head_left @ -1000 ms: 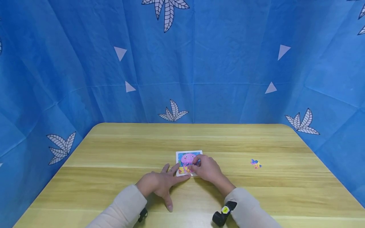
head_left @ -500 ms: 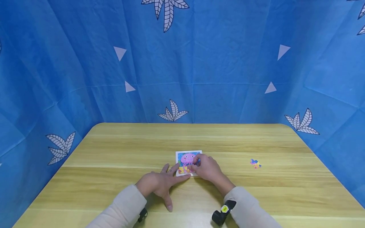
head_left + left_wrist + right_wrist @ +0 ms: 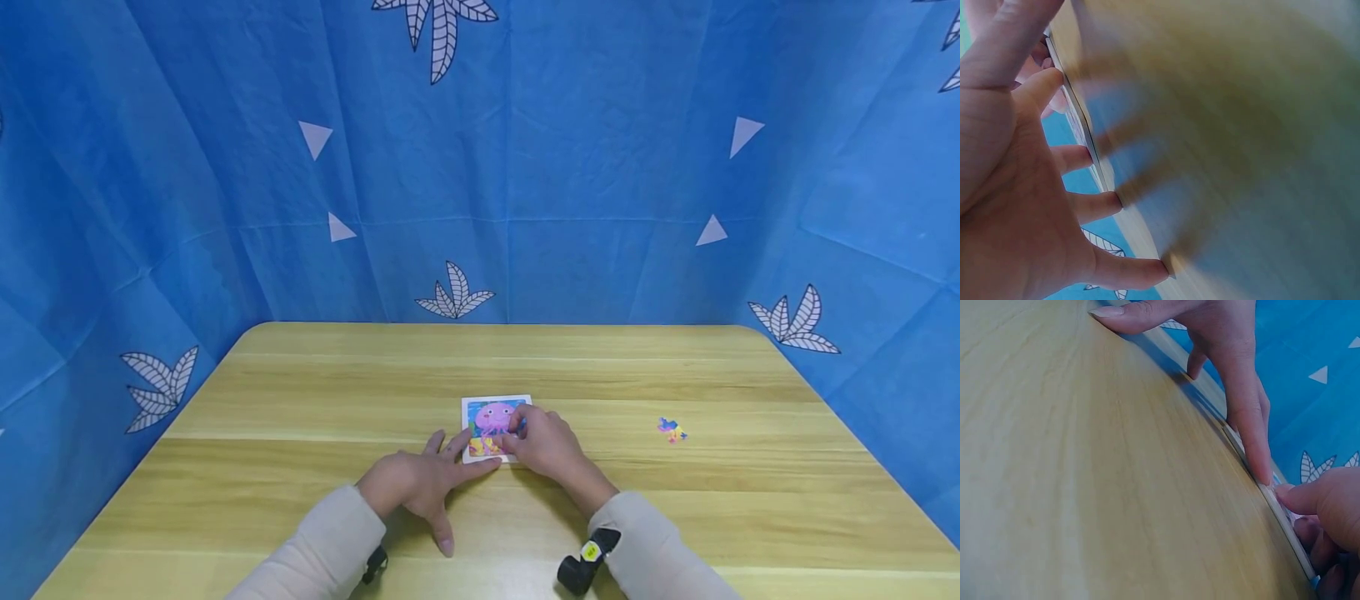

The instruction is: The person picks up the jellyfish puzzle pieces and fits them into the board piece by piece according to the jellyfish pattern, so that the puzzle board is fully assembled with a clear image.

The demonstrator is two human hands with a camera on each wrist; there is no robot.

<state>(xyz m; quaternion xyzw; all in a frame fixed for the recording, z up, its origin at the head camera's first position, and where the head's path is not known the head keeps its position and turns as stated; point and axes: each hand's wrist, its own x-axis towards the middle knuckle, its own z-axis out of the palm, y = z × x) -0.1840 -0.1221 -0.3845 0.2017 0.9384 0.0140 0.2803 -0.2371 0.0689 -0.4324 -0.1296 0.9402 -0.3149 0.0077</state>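
Note:
A small jigsaw puzzle [image 3: 492,415] with a white border and a pink jellyfish picture lies flat on the table. My left hand [image 3: 423,482] is spread out, its fingertips at the puzzle's left and near edges and its thumb on the tabletop; the left wrist view shows the same hand [image 3: 1029,169] with its fingers apart. Over the puzzle's right part, my right hand [image 3: 551,446] has curled fingers and seems to pinch a small blue puzzle piece, mostly hidden by the fingers. In the right wrist view, the right thumb [image 3: 1304,497] touches the puzzle's surface.
A few loose blue, yellow and pink puzzle pieces [image 3: 672,430] lie close together on the wooden table [image 3: 337,375], right of the puzzle. Behind stands a blue curtain [image 3: 600,167] with leaf and triangle prints. Each wrist bears a black strap device.
Almost nothing differs. Both hands hold their places at the puzzle, and the loose pieces lie where they were.

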